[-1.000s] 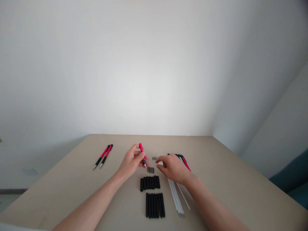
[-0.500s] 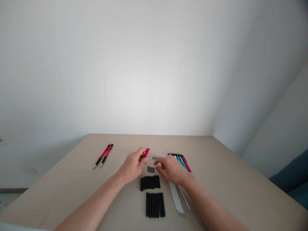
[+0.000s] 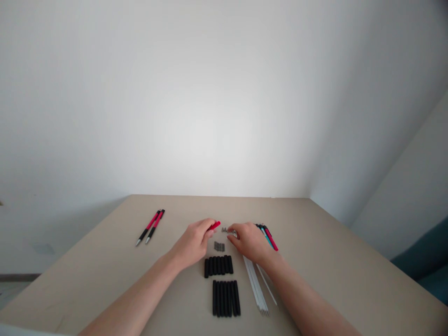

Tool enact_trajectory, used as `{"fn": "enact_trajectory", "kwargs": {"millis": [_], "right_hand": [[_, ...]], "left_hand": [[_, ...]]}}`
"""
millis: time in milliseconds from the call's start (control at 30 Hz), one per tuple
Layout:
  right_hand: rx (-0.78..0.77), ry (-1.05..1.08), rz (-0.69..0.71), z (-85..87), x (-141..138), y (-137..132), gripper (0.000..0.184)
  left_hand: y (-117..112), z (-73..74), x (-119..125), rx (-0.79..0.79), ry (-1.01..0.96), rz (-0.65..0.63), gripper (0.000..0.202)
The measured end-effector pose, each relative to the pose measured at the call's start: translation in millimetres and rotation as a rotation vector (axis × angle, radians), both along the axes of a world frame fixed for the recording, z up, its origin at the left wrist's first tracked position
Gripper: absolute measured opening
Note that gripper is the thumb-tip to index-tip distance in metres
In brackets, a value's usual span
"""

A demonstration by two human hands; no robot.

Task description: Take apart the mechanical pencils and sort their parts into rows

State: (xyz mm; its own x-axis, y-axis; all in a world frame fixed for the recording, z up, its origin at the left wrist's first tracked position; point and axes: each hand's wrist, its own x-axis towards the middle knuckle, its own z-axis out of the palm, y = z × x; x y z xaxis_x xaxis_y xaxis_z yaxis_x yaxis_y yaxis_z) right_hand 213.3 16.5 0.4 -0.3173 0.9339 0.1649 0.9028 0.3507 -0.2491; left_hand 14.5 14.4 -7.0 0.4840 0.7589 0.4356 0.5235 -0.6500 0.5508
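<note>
My left hand [image 3: 194,241] is closed round a pink pen barrel [image 3: 214,226], whose end pokes out to the right of the fingers. My right hand [image 3: 250,241] rests low over the table with its fingertips pinched at a small cluster of metal tips [image 3: 225,229]; what they grip is too small to name. Between the two hands lies a row of small grey springs [image 3: 219,246]. Just in front of them are two rows of black grips [image 3: 224,282].
Two assembled pink-and-black pens [image 3: 151,227] lie at the far left of the beige table [image 3: 332,261]. White refills [image 3: 257,289] lie under my right wrist. Coloured pen barrels [image 3: 269,238] sit behind my right hand. A white wall rises beyond the table.
My left hand has tipped the pink barrel from upright to nearly level, pointing right. My right hand has slid forward and left to the metal tips.
</note>
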Motion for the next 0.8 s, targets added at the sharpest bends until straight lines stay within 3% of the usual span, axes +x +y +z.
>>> {"fn": "enact_trajectory", "kwargs": {"millis": [300,533,800], "right_hand": [[0.04,-0.053,0.009,-2.3,-5.1,4.5,0.02],[0.251,0.248,0.049,0.3,-9.9,-1.6,0.011],[0.255,0.441,0.226,-0.2,-16.5,-9.2,0.008]], "left_hand": [[-1.0,3.3,-0.2,0.072,0.004,0.014,0.023],[-4.2,10.7,2.7,0.074,0.027,0.076,0.018],[-6.2,11.8,4.7,0.051,0.051,0.049,0.024]]}}
